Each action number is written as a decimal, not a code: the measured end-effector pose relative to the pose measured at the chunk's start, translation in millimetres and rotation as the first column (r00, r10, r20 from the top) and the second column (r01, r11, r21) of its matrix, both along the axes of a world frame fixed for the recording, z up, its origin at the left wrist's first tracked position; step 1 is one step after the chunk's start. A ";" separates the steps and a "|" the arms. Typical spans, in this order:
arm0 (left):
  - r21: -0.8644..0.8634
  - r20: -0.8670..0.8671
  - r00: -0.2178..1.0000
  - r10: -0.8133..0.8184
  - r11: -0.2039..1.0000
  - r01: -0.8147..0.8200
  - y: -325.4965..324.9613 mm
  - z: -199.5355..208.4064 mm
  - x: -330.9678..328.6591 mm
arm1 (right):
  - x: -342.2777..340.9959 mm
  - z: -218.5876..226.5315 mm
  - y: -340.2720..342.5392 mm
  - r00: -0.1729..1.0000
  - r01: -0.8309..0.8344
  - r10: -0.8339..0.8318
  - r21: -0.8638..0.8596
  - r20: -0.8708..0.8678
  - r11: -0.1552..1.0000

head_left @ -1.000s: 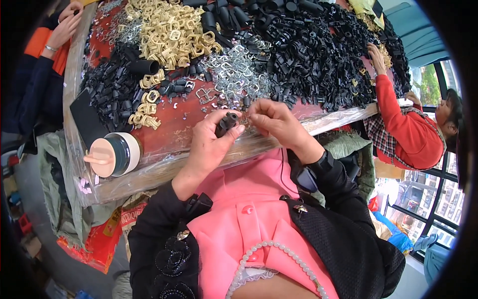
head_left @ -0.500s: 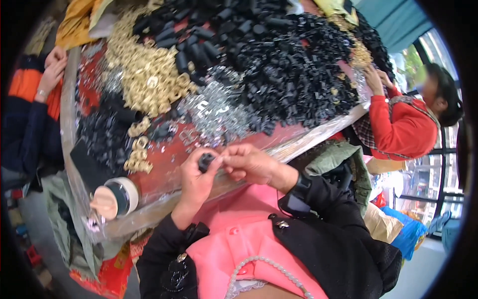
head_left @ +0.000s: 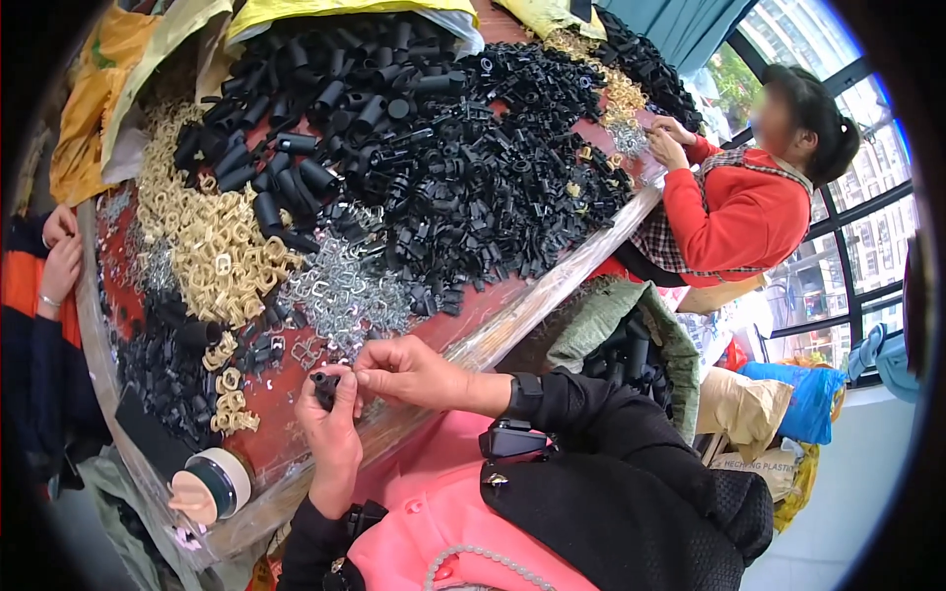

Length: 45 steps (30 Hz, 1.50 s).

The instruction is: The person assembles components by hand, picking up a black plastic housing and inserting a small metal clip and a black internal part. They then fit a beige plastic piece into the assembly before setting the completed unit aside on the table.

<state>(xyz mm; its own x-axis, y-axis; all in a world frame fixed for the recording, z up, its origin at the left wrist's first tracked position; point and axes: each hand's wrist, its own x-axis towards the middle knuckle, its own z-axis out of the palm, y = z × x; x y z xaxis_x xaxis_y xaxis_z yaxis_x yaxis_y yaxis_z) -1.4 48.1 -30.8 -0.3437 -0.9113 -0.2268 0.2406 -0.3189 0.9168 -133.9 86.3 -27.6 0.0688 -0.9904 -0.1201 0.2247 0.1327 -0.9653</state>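
Observation:
My left hand point(head_left: 333, 433) grips a small black plastic part point(head_left: 324, 384) just above the table's near edge. My right hand point(head_left: 409, 372) pinches the same part from the right, fingertips touching it. In front of the hands lie a heap of silver metal clips point(head_left: 347, 295), a heap of gold metal clips point(head_left: 212, 251) and a few gold clips point(head_left: 229, 394) to the left of my left hand. A big pile of black plastic parts and tubes point(head_left: 443, 158) covers the middle of the red table point(head_left: 286, 433).
A roll of tape point(head_left: 222, 483) sits at the near left corner. A person in red point(head_left: 734, 212) works at the right edge of the table. Another person's hands point(head_left: 57, 251) rest at the left edge. Bags lie on the floor point(head_left: 778, 404) to my right.
The view has swung, so the table now sits further left and tilted. My hands stay together on the small black part, now nearer the table's front edge.

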 end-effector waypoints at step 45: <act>-0.074 0.040 0.986 -0.161 0.984 0.164 3.4 -10.4 17.8 | -2.2 3.5 5.9 0.962 -0.086 0.044 -0.146 -0.271 0.986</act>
